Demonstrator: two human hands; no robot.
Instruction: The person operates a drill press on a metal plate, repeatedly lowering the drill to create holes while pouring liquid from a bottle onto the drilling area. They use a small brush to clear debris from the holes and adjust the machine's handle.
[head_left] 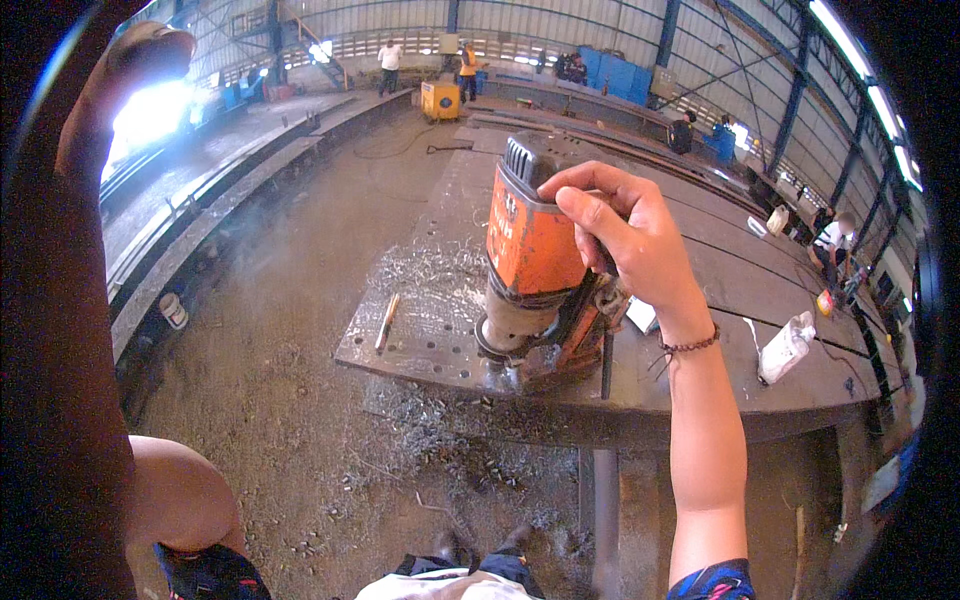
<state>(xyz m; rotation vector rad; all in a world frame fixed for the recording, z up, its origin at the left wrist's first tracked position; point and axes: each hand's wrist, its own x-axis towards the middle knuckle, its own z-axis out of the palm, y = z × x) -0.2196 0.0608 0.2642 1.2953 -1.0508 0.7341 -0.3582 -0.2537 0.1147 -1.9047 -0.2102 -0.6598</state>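
An orange magnetic drill (537, 235) with a black vented top stands on a thick steel plate (430, 270). My right hand (630, 230) is at the upper right side of its housing. The thumb and index finger come together in a pinch by the housing's edge, and the other fingers curl in. Whether anything lies between them is hidden. My left arm rises along the left edge, dark and close, with my left hand (150, 55) at the upper left; its fingers are not clear. Metal shavings (430, 265) lie around the drill, near several drilled holes and a slim pen-like stick (388, 322).
A white bottle (787, 347) lies on the right of the plate. Shavings and small metal slugs litter the floor (300, 400) below its near edge. A white tub (173, 310) stands by the long beam at left. A yellow machine (441, 101) and several people are farther off.
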